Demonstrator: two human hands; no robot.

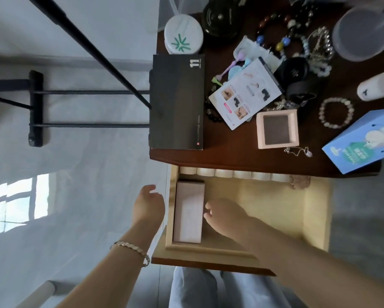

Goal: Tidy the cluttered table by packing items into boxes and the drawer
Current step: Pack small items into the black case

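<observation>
Right hand [225, 215], fingers loosely curled and gripping nothing, rests against the long side of the pale pink rectangular cardboard box [188, 213] lying flat at the left of the open light-wood drawer [315, 210]; the left hand [148, 203] hovers open outside the drawer's left wall. Seating the box well probably means nudging it flush to that wall, leaving room for clutter on the dark wooden table [231, 150].

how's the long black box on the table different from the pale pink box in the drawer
The black box lies on the tabletop at its left edge, near nothing that touches it; the pale pink box lies inside the open drawer against its left wall, with the right hand at its side. The black box is dark with white print and looks larger; the pink one looks plain. Both are long, closed and lie flat.
</observation>
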